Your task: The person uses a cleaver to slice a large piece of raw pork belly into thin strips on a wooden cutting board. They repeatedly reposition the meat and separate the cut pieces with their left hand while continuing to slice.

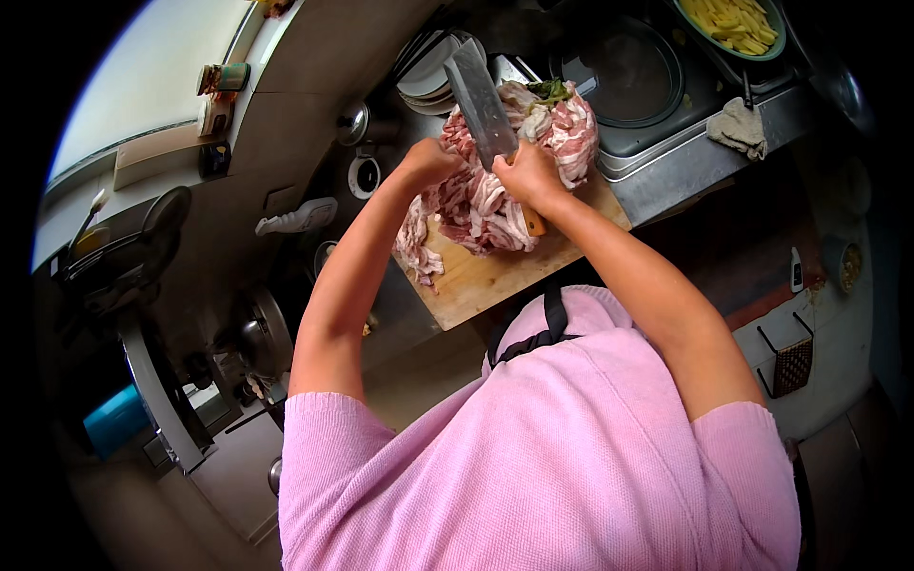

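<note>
My right hand (pixel 530 175) grips a cleaver (pixel 480 100) by its wooden handle, where the handle joins the blade. The broad blade slants up and to the left above a heap of raw, fatty meat strips (pixel 485 207). At the heap's left side, my left hand (pixel 432 163) has its fingers curled at the meat; whether they pinch a piece is hidden. The meat lies on a wooden cutting board (pixel 471 285), with a larger mound at its far right and a small pile at its left edge. Some green leaves (pixel 550 91) rest on top of the far meat.
Stacked white plates (pixel 428 78) with dark chopsticks stand behind the board. A large round pan (pixel 621 71) of dark liquid is at the right, near a bowl of cut yellow pieces (pixel 735 25). A cloth (pixel 739 128) hangs over the metal counter edge. A white spray bottle (pixel 300 216) is at the left.
</note>
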The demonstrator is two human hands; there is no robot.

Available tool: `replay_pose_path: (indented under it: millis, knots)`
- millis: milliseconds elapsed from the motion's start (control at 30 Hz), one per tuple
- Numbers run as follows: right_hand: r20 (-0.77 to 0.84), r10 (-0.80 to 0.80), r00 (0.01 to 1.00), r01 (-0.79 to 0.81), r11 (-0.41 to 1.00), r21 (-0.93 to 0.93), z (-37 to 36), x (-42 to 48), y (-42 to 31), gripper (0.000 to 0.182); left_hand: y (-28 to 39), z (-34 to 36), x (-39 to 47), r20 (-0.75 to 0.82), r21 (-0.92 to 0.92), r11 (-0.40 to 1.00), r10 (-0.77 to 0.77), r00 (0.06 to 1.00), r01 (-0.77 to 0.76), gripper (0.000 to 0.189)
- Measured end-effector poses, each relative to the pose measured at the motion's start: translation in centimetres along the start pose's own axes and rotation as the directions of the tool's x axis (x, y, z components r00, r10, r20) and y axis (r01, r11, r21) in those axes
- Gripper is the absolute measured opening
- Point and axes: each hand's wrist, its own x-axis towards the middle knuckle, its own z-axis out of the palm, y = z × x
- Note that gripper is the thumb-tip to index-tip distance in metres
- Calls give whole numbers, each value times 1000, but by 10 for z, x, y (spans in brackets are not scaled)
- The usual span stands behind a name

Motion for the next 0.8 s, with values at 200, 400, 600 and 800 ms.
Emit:
replay_pose_path:
  millis: [200, 400, 600, 800]
  knots:
    - [32, 27, 999, -29, 997, 74, 1, 2, 7, 38, 21, -6, -17, 72, -90, 995, -26, 997, 32, 23]
    - [26, -6, 1000, 6, 1000, 22, 1, 2, 3, 36, 1, -20, -16, 72, 73, 994, -86, 994, 81, 57]
    - [-12, -43, 999, 43, 999, 33, 8, 7, 8, 34, 17, -46, -19, 428, 404, 905, -315, 847, 132, 56]
    - [75, 27, 997, -28, 1000, 13, -1, 2, 0, 35, 2, -52, -15, 612, 9, 923, -309, 728, 384, 35]
